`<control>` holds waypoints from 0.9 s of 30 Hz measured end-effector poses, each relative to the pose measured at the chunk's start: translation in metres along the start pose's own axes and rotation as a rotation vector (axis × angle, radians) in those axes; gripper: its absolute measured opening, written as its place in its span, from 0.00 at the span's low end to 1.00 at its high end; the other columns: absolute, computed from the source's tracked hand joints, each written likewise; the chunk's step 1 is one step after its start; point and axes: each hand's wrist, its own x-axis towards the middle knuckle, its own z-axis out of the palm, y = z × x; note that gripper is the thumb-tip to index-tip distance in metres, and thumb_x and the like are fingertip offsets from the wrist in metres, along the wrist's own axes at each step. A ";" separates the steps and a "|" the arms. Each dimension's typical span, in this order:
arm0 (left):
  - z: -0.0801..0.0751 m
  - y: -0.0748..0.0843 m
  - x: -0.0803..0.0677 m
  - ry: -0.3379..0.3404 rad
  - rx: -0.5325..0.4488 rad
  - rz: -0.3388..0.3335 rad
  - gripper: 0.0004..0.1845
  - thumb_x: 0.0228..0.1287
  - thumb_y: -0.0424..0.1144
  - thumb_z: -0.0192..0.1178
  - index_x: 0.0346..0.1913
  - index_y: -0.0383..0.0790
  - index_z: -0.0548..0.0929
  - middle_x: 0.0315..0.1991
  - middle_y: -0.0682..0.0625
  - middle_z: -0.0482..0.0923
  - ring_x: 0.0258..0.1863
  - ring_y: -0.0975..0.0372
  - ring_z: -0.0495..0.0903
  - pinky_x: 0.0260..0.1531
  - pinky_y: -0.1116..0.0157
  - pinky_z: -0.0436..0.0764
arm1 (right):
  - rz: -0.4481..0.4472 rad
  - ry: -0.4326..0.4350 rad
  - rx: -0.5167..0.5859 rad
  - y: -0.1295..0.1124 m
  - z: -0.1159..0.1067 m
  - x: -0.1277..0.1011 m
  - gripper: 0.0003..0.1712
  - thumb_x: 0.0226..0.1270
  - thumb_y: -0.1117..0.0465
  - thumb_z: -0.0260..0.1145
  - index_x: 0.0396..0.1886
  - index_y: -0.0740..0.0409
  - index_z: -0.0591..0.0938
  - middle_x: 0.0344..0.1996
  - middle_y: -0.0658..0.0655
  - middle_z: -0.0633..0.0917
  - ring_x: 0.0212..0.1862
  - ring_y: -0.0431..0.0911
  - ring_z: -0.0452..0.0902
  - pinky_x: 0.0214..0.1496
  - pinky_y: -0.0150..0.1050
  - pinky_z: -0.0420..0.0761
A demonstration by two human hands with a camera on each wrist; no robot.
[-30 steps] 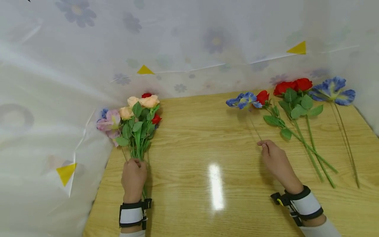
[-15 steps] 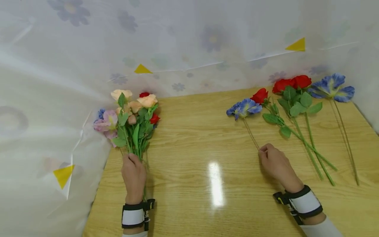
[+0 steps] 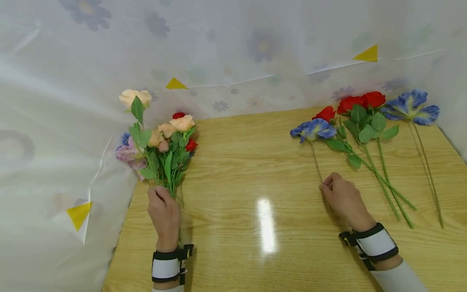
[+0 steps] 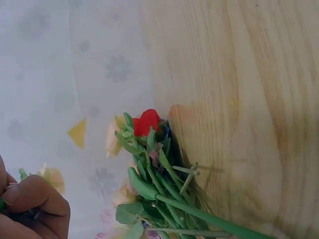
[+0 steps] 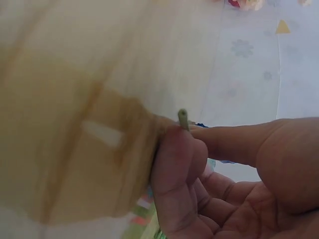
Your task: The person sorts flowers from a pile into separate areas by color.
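The left hand (image 3: 164,213) has its fingers curled round the stems of a bunch of flowers (image 3: 160,146) that fans out just beyond its knuckles, at the table's (image 3: 255,162) left edge. One peach rose (image 3: 134,97) stands raised above the rest of the bunch, farther from the hand than the other heads. In the bunch at least three more peach blooms, two red ones and a pinkish-purple one can be counted; others may be hidden.

The right hand (image 3: 344,198) pinches the bottom end of one thin stem between thumb and forefinger; the right wrist view shows the cut tip poking out above the fingers. That stem runs away from the hand to a blue flower (image 3: 313,129). Beyond and to the right of the hand lie three red roses (image 3: 359,101), their stems passing close by it, and farthest right a second blue flower (image 3: 410,107), well apart from the hand.
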 end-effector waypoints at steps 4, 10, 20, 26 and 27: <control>0.000 0.005 -0.002 0.026 -0.047 0.020 0.20 0.80 0.46 0.35 0.38 0.34 0.70 0.20 0.49 0.62 0.15 0.58 0.60 0.17 0.67 0.59 | -0.008 0.021 -0.025 0.004 -0.002 0.004 0.14 0.75 0.60 0.53 0.43 0.69 0.74 0.14 0.53 0.73 0.14 0.45 0.65 0.16 0.39 0.63; 0.001 0.018 -0.006 0.057 -0.138 0.061 0.19 0.80 0.44 0.39 0.38 0.32 0.73 0.18 0.50 0.61 0.14 0.61 0.59 0.17 0.68 0.59 | 0.002 0.037 -0.055 0.006 -0.005 0.005 0.15 0.75 0.60 0.53 0.46 0.72 0.73 0.15 0.55 0.73 0.14 0.47 0.65 0.15 0.40 0.63; 0.012 0.045 -0.018 0.093 -0.439 0.155 0.14 0.77 0.31 0.42 0.37 0.23 0.73 0.20 0.42 0.65 0.13 0.67 0.56 0.16 0.70 0.59 | -0.111 0.061 0.025 -0.029 -0.011 -0.006 0.21 0.76 0.51 0.56 0.49 0.66 0.76 0.25 0.55 0.80 0.20 0.44 0.70 0.18 0.38 0.67; 0.023 0.069 -0.032 0.014 -0.686 0.257 0.14 0.79 0.31 0.35 0.46 0.21 0.69 0.21 0.42 0.64 0.10 0.66 0.55 0.11 0.70 0.61 | -0.244 -0.036 0.224 -0.068 -0.003 -0.015 0.17 0.77 0.50 0.55 0.49 0.58 0.78 0.31 0.52 0.81 0.30 0.44 0.75 0.29 0.36 0.75; 0.025 0.072 -0.033 -0.008 -0.726 0.286 0.14 0.79 0.31 0.33 0.48 0.20 0.66 0.20 0.43 0.64 0.10 0.66 0.55 0.10 0.70 0.60 | -0.261 -0.050 0.259 -0.073 0.000 -0.017 0.16 0.77 0.50 0.55 0.50 0.56 0.78 0.33 0.52 0.81 0.31 0.43 0.76 0.31 0.35 0.76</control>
